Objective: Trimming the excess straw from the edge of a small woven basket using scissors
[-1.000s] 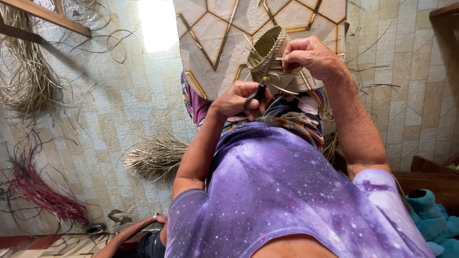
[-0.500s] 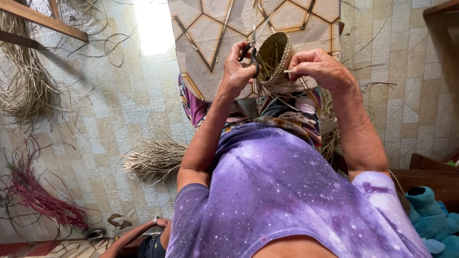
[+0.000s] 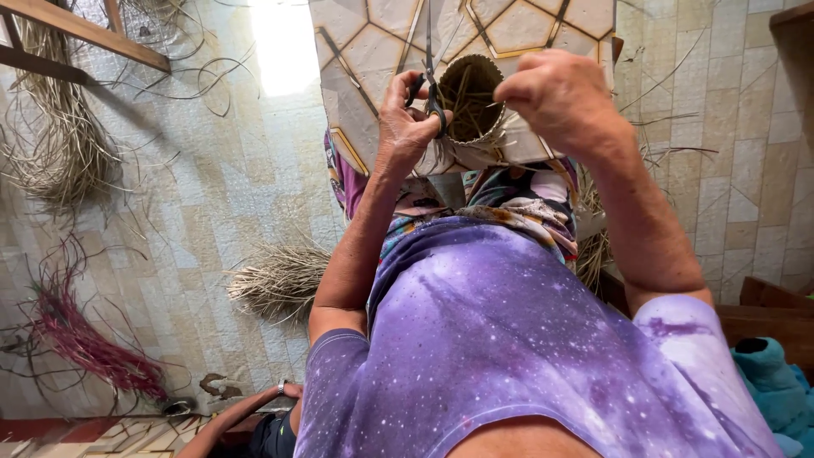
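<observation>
Scissors (image 3: 428, 72) sit in the left hand (image 3: 407, 123), fingers closed through the dark handles, blades pointing up just left of a small woven basket (image 3: 471, 97), presumably so the tips can reach stray fibres at its rim. Right hand (image 3: 555, 97) is closed, pinching the basket's right edge and tilting its open mouth toward the camera, over the lap.
</observation>
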